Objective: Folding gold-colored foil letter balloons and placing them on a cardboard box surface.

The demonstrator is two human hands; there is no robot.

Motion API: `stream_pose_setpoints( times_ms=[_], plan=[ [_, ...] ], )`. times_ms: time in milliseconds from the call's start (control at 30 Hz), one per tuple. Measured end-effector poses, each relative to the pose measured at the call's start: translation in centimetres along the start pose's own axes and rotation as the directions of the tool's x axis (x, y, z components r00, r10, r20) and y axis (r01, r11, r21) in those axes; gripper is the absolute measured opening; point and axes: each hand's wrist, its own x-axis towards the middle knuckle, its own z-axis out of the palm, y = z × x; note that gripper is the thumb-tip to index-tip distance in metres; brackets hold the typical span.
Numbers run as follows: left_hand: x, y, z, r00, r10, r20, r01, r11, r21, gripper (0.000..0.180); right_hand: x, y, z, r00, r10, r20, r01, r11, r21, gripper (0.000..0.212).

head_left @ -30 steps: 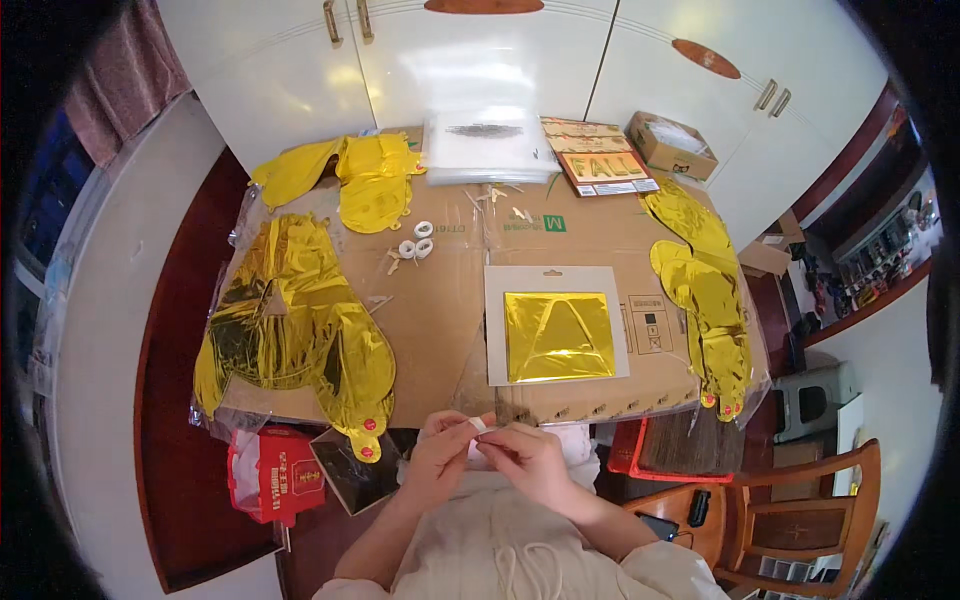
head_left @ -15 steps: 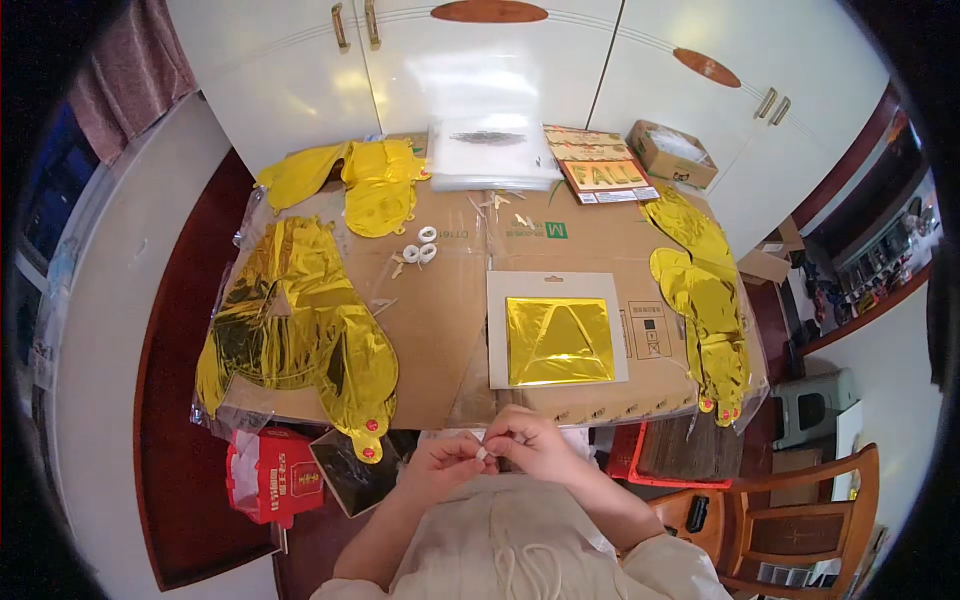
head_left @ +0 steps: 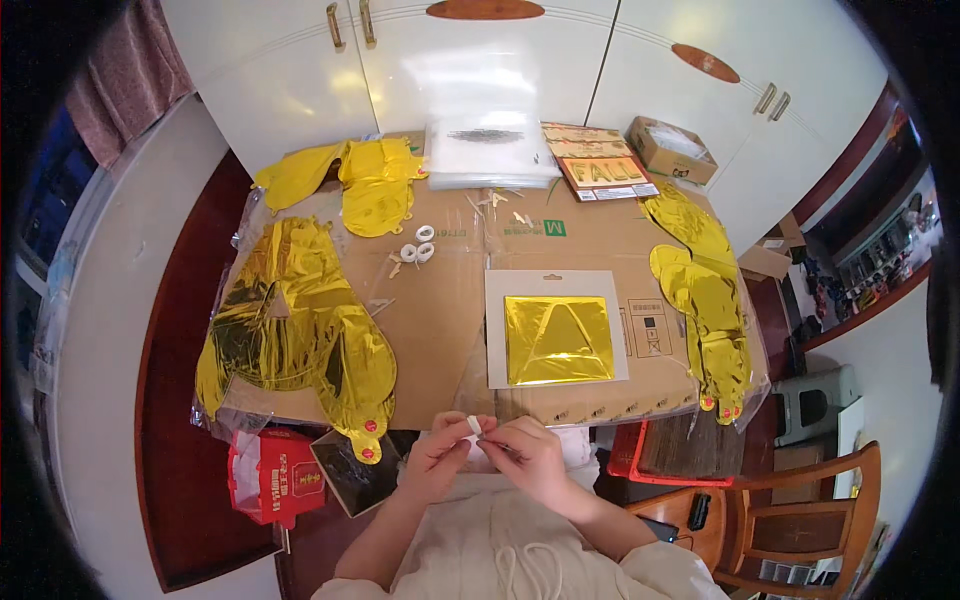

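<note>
Just off the table's near edge, my left hand [head_left: 438, 460] grips a small white roll [head_left: 474, 425], seemingly of ribbon, between thumb and fingers. My right hand [head_left: 526, 455] is beside it, fingertips pinched close to the roll; whatever they hold is too small to make out. In front of my hands lies a folded gold foil balloon [head_left: 558, 340] on a white card [head_left: 550, 282]. Three similar white rolls [head_left: 425, 234] rest together left of the table's middle.
Flat gold foil balloons [head_left: 300, 300] spread along the left side, with another gold balloon [head_left: 715, 310] at the right. Behind are a stack of clear bags [head_left: 490, 165], printed packaging [head_left: 600, 170] and a small carton [head_left: 672, 150]. Cardboard [head_left: 430, 310] covers the table. A wooden chair [head_left: 800, 520] stands right.
The white roll, mostly hidden by my fingers before, now shows more fully, raised slightly in my left hand. My right hand has turned and lowered a little beside it.
</note>
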Motion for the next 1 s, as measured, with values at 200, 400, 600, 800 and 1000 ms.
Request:
stream_pose_setpoints(
  times_ms=[200, 400, 600, 800, 1000],
  plan=[
    [-0.2, 0.0, 0.0, 1.000, 0.022, 0.019, -0.026, 0.973, 0.228, 0.033, 1.6, -0.3, -1.6, 0.956, -0.291, 0.029, 0.290, 0.928, -0.233, 0.017],
    [-0.2, 0.5, -0.7, 0.965, -0.241, 0.104, 0.190, 0.915, 0.356, 0.028, 3.0, 1.6, -2.5, 0.945, -0.261, 0.197, 0.276, 0.960, -0.050, 0.016],
    [-0.5, 0.2, -0.6, 0.901, -0.389, 0.193, 0.434, 0.810, -0.393, 0.022, 2.1, 2.1, -1.9, 0.937, 0.114, 0.329, -0.206, 0.943, 0.261, 0.008],
    [-0.6, -1.1, -0.1, 0.934, -0.346, 0.093, 0.319, 0.686, -0.654, 0.018, 0.9, 1.3, -0.6, 0.978, 0.090, 0.189, -0.144, 0.945, 0.294, 0.012],
    [-0.4, -0.5, -0.6, 0.924, -0.377, 0.069, 0.349, 0.752, -0.559, 0.016, 0.6, 0.2, -1.7, 0.934, 0.176, 0.310, -0.280, 0.901, 0.331, 0.020]
  ],
)
